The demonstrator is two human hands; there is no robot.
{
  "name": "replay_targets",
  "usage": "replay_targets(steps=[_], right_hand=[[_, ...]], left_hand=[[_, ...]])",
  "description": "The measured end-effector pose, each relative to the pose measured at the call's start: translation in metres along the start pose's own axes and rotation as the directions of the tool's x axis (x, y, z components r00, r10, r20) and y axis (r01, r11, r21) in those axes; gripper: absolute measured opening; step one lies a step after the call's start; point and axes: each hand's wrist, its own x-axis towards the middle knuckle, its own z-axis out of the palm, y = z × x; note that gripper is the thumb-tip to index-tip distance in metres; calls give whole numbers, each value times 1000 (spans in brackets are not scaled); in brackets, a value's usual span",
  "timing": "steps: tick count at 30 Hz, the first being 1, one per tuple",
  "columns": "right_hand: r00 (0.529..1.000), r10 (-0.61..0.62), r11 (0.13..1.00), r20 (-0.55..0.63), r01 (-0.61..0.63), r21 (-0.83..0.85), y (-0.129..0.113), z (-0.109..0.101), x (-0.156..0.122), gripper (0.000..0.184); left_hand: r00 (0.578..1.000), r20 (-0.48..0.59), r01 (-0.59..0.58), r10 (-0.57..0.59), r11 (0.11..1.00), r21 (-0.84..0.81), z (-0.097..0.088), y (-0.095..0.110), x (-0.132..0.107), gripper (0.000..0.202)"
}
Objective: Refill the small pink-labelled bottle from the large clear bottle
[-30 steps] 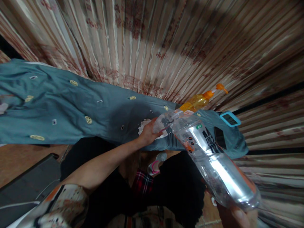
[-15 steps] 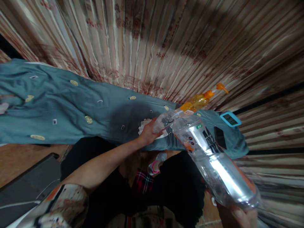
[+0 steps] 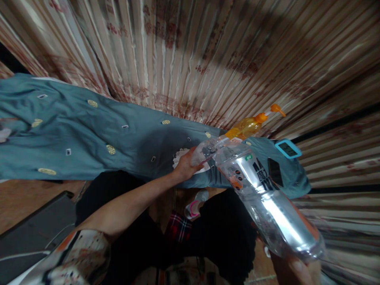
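My right hand [image 3: 292,269] grips the base of a large clear plastic bottle [image 3: 261,198], tilted so its neck points down toward a clear glass [image 3: 203,153]. My left hand [image 3: 185,166] is wrapped round that glass, which stands on a white doily [image 3: 179,156] on the teal tablecloth [image 3: 89,134]. The bottle's mouth sits right at the glass rim. Only the fingertips of my right hand show at the bottom edge.
An orange pump bottle [image 3: 249,124] stands behind the glass. A blue-framed digital clock [image 3: 287,149] and a dark phone [image 3: 274,171] lie at the table's right end. Striped curtains [image 3: 208,51] hang behind. A small pink-and-white bottle [image 3: 196,206] sits below the table.
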Motion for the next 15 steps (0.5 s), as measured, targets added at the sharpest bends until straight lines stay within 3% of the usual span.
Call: replay_targets(steps=[4, 11, 15], right_hand=[[1000, -13, 1000, -8, 12, -27, 4, -3, 5, 109], [996, -62, 996, 65, 67, -63, 3, -2, 3, 99], [996, -69, 997, 49, 71, -39, 5, -5, 5, 98]], left_hand=[[1000, -6, -12, 12, 1000, 10, 1, -2, 0, 67], [1000, -6, -16, 16, 1000, -19, 1, -5, 0, 68], [1000, -5, -14, 14, 1000, -16, 1, -3, 0, 68]])
